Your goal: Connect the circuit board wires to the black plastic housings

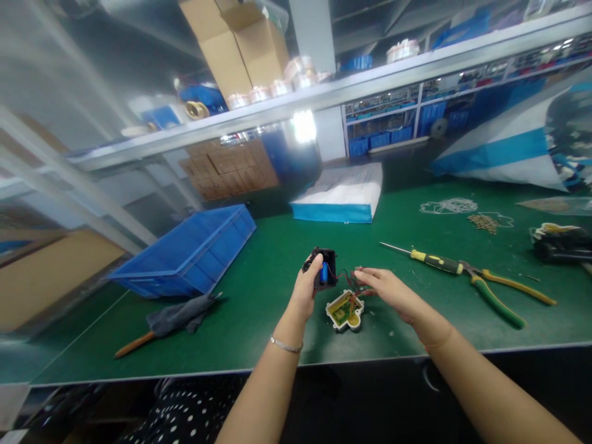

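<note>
My left hand [307,285] is wrapped round a small black housing [329,258] with a blue cylindrical part [324,272] inside it. Thin dark red and black wires [348,277] run from this housing toward my right hand [379,285]. The fingertips of that hand are closed together on the wires. Just below, on the green bench, lies a pale casing [343,312] with a green circuit board and yellowish material in it; wires come out of its upper right side.
Right of my hands lie a screwdriver [435,261] and pliers [494,290]. A blue bin [185,250] and a cloth-wrapped wooden-handled tool [180,316] are at left. Behind sit a white-and-blue package [340,196], white cords [448,206] and small brass-coloured pieces [483,223]. A shelf [342,88] spans above.
</note>
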{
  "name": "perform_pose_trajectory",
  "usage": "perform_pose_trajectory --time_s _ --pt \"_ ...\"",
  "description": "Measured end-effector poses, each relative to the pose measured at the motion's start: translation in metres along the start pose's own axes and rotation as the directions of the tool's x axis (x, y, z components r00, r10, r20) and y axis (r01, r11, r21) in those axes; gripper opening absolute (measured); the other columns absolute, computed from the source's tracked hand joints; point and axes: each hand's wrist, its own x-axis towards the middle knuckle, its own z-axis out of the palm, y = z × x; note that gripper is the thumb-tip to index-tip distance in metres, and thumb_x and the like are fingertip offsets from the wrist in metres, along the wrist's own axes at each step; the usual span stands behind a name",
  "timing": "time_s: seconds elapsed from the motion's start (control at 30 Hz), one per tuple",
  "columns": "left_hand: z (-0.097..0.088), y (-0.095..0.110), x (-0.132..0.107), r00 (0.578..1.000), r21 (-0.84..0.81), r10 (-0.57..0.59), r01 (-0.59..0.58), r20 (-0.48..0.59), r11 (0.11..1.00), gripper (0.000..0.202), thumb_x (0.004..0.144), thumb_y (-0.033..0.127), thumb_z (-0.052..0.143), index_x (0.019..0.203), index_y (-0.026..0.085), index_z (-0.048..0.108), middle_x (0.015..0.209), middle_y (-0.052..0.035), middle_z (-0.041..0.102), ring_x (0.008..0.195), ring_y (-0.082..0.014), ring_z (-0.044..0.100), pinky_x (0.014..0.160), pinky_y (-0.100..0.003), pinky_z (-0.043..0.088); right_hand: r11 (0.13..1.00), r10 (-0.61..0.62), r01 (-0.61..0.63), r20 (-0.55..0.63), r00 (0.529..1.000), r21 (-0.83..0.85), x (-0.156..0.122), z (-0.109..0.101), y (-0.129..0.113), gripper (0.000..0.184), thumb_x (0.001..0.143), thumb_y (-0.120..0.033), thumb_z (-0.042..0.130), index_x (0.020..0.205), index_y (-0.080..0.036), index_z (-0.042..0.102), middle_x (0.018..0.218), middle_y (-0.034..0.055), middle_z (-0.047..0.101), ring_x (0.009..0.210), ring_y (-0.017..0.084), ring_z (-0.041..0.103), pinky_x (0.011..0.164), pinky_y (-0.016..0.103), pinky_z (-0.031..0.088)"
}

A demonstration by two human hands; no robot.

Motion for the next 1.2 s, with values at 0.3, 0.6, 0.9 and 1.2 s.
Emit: perform_pose_trajectory --time_s 0.3,0.6,0.9,1.2 --pt "0.012 0.017 -0.018 0.948 0.28 0.251 -0.299 0.197 0.912 0.062 0.081 0.045 0.064 0.136 0.023 0.045 0.132 -0.0066 0.054 0.119 -0.023 0.052 0.102 -0.032 0.041 0.869 -0.334 0.34 0.081 0.939 -0.361 -0.008 0.021 -0.007 0.066 0.071 -0.041 0.072 0.127 -0.018 0.047 0.108 0.008 0.064 0.09 0.019 0.061 0.076 0.03 0.048" --pt "0.006 0.016 -0.019 0.896 0.457 0.318 -0.433 0.309 0.777 0.072 0.086 0.042 0.057 0.147 0.025 0.023 0.118 -0.0064 0.061 0.104 -0.0207 0.059 0.099 -0.036 0.043 0.933 -0.146 0.251 0.368 0.918 -0.258 0.001 0.013 0.001 0.055 0.084 -0.062 0.046 0.053 -0.018 0.036 0.048 -0.0063 0.029 0.045 0.006 0.023 0.044 0.023 0.017" --pt "0.018 0.003 -0.01 0.849 0.411 0.374 -0.512 0.373 0.754 0.049 0.088 0.041 0.055 0.133 0.025 0.048 0.133 -0.0032 0.053 0.123 -0.0216 0.049 0.109 -0.032 0.034 0.956 -0.037 0.023 0.043 0.998 0.294 0.006 0.008 -0.008 0.054 0.082 -0.054 0.054 0.049 -0.022 0.026 0.042 -0.009 0.019 0.038 0.006 0.017 0.042 0.025 0.013" --pt "0.003 -0.014 0.02 0.933 0.314 0.353 -0.354 0.062 0.881 0.055 0.084 0.045 0.06 0.134 0.024 0.049 0.13 -0.0048 0.057 0.119 -0.0229 0.053 0.107 -0.035 0.037 0.929 -0.115 0.188 0.234 0.965 -0.318 -0.005 0.024 0.009 0.051 0.087 -0.055 0.045 0.052 -0.018 0.042 0.046 -0.0039 0.041 0.045 0.008 0.031 0.047 0.025 0.024"
